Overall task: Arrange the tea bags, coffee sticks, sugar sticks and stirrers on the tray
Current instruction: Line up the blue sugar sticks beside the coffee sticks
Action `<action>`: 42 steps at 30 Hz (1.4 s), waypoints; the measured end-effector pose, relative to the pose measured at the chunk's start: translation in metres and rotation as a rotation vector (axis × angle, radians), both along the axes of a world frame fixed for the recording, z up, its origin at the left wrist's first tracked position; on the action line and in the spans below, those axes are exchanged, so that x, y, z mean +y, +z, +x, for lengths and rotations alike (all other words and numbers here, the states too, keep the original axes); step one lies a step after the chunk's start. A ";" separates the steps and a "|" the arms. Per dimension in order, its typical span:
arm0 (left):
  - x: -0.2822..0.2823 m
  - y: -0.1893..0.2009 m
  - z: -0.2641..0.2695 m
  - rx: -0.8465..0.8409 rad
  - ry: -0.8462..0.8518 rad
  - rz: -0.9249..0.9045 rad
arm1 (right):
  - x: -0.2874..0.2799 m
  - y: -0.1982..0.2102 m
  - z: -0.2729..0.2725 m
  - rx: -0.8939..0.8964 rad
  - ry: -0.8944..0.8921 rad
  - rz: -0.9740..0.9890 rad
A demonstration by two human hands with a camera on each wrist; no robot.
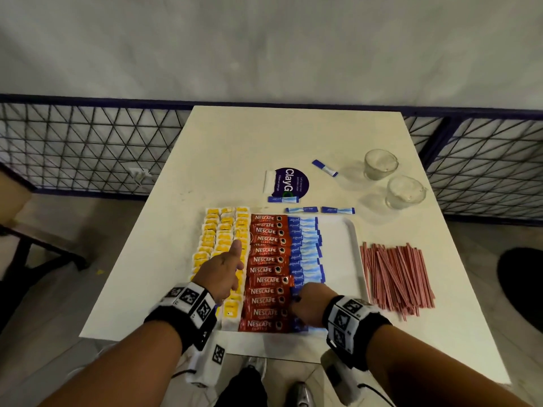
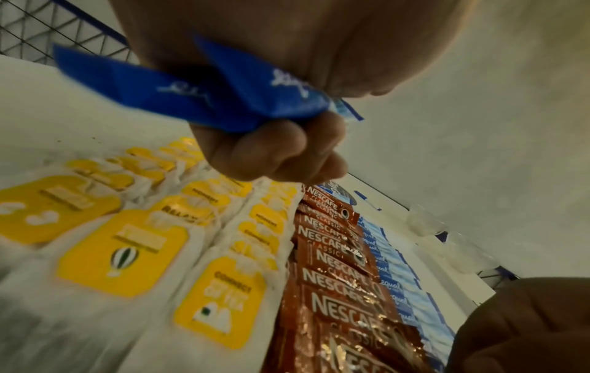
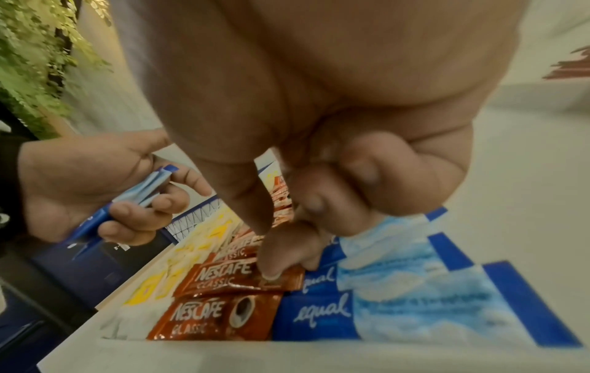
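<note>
While the left hand (image 1: 220, 273) hovers over the tea bag columns, its fingers (image 2: 271, 149) are curled round a small bunch of blue Equal sugar sticks (image 2: 204, 93); index finger sticks out toward 12 o'clock. Right hand (image 1: 311, 304) is down at the tray's 6 o'clock end, fingers (image 3: 274, 252) bent, fingertips pressing on a Nescafe Classic coffee stick (image 3: 239, 277) right at the seam between the coffee and sugar columns. Can't tell if it actually pinches that stick or just pushes it.

White tray (image 1: 342, 248) layout, 9 to 3 o'clock:
- yellow-tagged tea bags (image 1: 217, 230), three columns
- red Nescafe coffee sticks (image 1: 269, 251), one overlapping column
- blue Equal sugar sticks (image 1: 307, 245), one overlapping column, touching the coffee column
- bare white strip at the 3 o'clock side

Off the tray, on the counter (image 1: 235, 148):
- red-and-white striped stirrers (image 1: 396, 277), loose pile just beside the tray's 3 o'clock rim
- four loose sugar sticks (image 1: 302, 209) beyond the tray's 12 o'clock edge, one well apart near the glasses
- round purple sticker (image 1: 292, 182) with a white sachet (image 1: 269, 182) at its 9 o'clock
- two clear glass cups (image 1: 405, 191) at 1 o'clock, near each other
</note>
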State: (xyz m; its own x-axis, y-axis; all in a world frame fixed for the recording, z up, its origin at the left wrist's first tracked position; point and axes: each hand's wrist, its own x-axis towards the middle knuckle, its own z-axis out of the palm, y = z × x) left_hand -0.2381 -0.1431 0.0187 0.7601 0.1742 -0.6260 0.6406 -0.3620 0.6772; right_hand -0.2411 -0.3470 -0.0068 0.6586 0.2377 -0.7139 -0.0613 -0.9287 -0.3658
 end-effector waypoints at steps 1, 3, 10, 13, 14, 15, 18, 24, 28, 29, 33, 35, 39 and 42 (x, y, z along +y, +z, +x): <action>0.001 -0.001 0.002 -0.008 -0.005 -0.008 | 0.002 -0.001 0.000 -0.001 -0.012 0.003; 0.002 -0.004 0.005 -0.019 -0.021 -0.011 | 0.003 -0.002 0.001 0.010 -0.034 0.014; 0.007 -0.007 0.011 -0.027 -0.064 -0.051 | 0.005 -0.001 0.002 0.024 -0.045 0.015; 0.006 -0.003 0.013 -0.019 -0.058 -0.110 | -0.001 0.005 0.007 0.023 -0.065 0.015; 0.005 -0.001 0.014 -0.018 -0.062 -0.132 | -0.003 0.009 0.009 0.020 -0.082 0.022; 0.005 0.001 0.015 -0.017 -0.073 -0.152 | -0.005 0.012 0.012 -0.004 -0.099 0.029; 0.001 0.003 0.019 -0.021 -0.122 -0.230 | -0.003 0.023 0.020 -0.194 -0.144 0.125; -0.012 0.002 0.030 -0.027 -0.215 -0.310 | 0.035 0.049 0.033 -0.311 -0.215 0.434; -0.015 0.012 0.041 -0.013 -0.183 -0.448 | 0.047 0.048 0.042 -0.363 -0.282 0.430; -0.013 0.017 0.044 -0.003 -0.167 -0.493 | 0.050 0.047 0.045 -0.362 -0.290 0.435; 0.002 0.017 0.059 0.031 -0.260 -0.446 | 0.060 0.042 0.055 -0.363 -0.369 0.490; 0.014 0.016 0.064 0.019 -0.290 -0.402 | 0.062 0.041 0.060 -0.380 -0.436 0.518; 0.033 0.015 0.074 -0.127 -0.352 -0.352 | 0.054 0.037 0.071 -0.309 -0.687 0.637; 0.036 0.011 0.080 -0.175 -0.288 -0.329 | 0.046 0.035 0.078 -0.173 -0.839 0.782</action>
